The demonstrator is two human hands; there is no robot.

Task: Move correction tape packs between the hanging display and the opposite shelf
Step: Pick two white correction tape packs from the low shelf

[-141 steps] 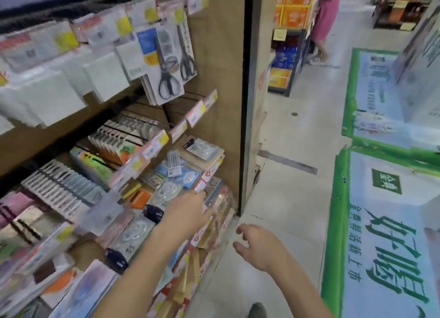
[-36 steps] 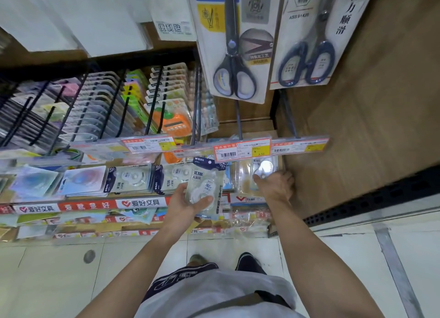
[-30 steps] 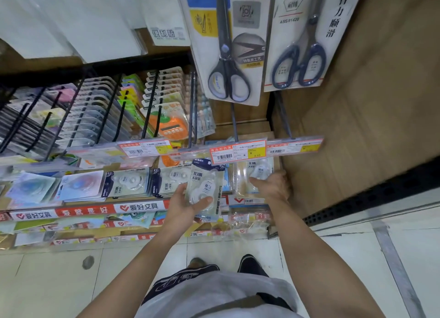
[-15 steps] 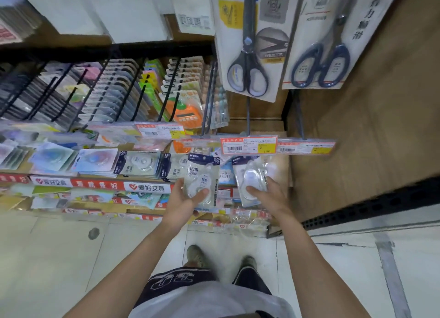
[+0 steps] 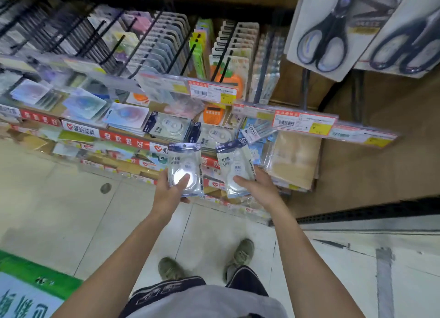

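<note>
My left hand grips a clear blister pack of correction tape with a dark blue header, thumb pressed on its front. My right hand grips a second, matching correction tape pack beside it. Both packs are held upright in front of the lower shelf, apart from the hooks. More correction tape packs lie in a row on the shelf behind them. The hanging display hooks with carded goods stand above.
Price-tag strips jut out above my hands. Two carded scissors hang at the upper right. A brown cardboard stack sits right of my right hand. Tiled floor lies below, with a green floor sign at the lower left.
My right hand has pulled a second pack off the shelf and drawn it back level with the pack in my left hand. The view has tilted and shifted right.
</note>
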